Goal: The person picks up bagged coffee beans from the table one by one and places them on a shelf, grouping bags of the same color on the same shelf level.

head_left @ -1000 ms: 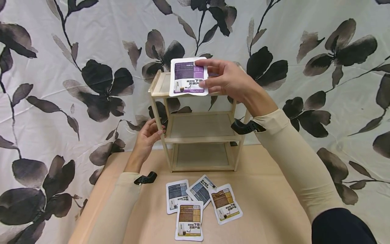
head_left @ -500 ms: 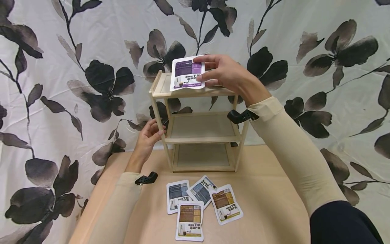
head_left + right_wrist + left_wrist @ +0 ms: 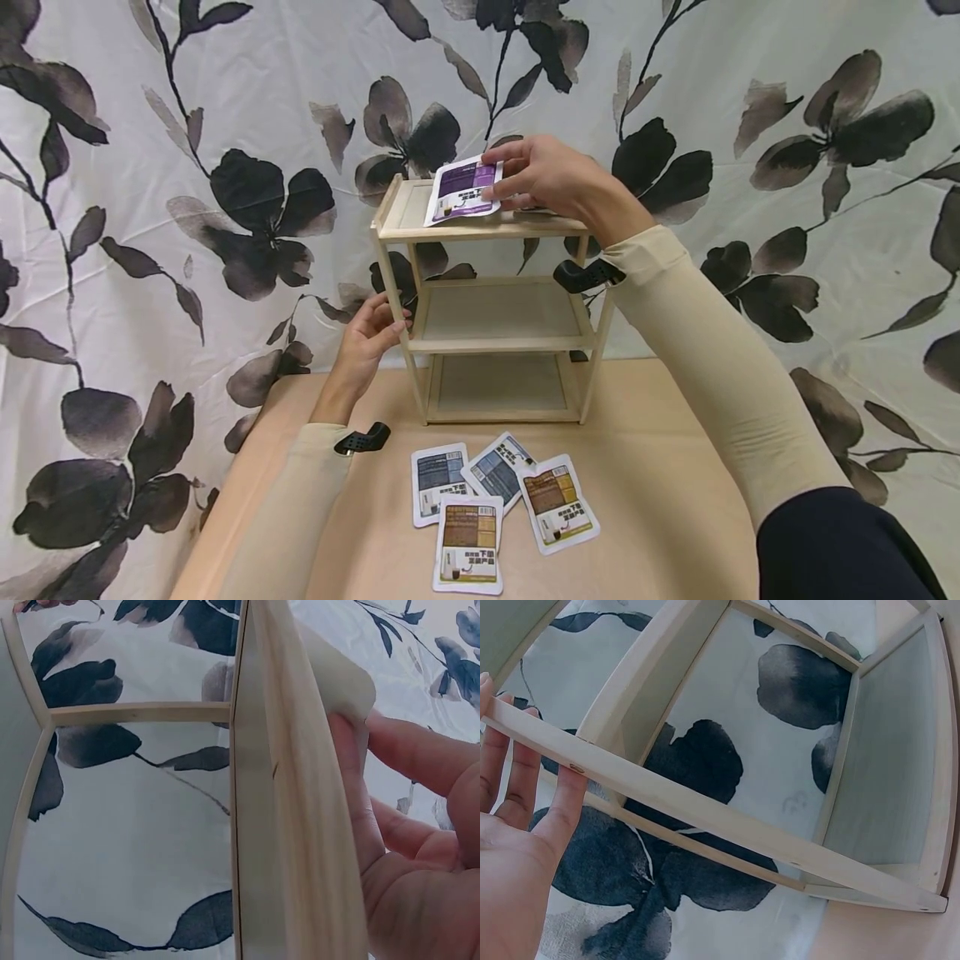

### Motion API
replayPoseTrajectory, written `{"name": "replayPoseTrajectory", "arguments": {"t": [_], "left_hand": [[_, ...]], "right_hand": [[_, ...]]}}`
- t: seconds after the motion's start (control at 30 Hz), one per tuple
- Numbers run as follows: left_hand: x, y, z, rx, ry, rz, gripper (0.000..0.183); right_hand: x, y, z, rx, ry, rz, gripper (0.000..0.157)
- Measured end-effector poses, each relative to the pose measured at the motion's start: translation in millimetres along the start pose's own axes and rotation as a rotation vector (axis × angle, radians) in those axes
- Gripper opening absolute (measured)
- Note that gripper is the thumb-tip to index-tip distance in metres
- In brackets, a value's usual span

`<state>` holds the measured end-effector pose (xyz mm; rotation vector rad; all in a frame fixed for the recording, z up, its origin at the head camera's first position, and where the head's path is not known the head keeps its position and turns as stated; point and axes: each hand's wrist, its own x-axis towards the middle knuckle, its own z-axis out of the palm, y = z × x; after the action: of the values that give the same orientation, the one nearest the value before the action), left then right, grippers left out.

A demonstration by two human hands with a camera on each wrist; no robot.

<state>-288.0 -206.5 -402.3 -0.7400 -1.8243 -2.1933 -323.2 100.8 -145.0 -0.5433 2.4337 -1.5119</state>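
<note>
My right hand (image 3: 551,179) pinches a flat purple-and-white coffee sachet (image 3: 456,196) by its right edge, thumb on one face and fingers on the other. The sachet is tilted, low over the top tier of a small three-tier wooden shelf (image 3: 405,204). In the right wrist view, the sachet's pale back (image 3: 341,679) shows between the fingers (image 3: 420,750), beyond the top tier's front rail. My left hand (image 3: 360,358) holds the shelf's front left post (image 3: 667,791), with the fingers (image 3: 564,802) passing behind it.
On the wooden table (image 3: 645,467), in front of the shelf, lie two blue sachets (image 3: 438,479), a brown sachet (image 3: 557,500) and another brown sachet (image 3: 469,542) atop a white-edged one. A floral cloth (image 3: 750,167) hangs behind the shelf.
My right hand has brought the purple sachet down toward the top tier, and the sachet now leans back more. The left hand stays at the post.
</note>
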Motion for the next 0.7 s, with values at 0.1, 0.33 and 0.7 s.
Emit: {"name": "replayPoseTrajectory", "arguments": {"t": [0.1, 0.33, 0.7], "left_hand": [[0.7, -1.1, -0.8, 0.012, 0.000, -0.004, 0.046], [1.3, -2.3, -1.5, 0.037, 0.001, -0.007, 0.050], [-2.4, -0.3, 1.4, 0.028, 0.007, 0.002, 0.047]], "right_hand": [[1, 0, -0.8, -0.066, 0.009, -0.002, 0.076], [-3, 0, -2.7, -0.277, 0.064, -0.013, 0.076], [-23, -2, -7.3, -0.242, 0.092, -0.061, 0.066]]}}
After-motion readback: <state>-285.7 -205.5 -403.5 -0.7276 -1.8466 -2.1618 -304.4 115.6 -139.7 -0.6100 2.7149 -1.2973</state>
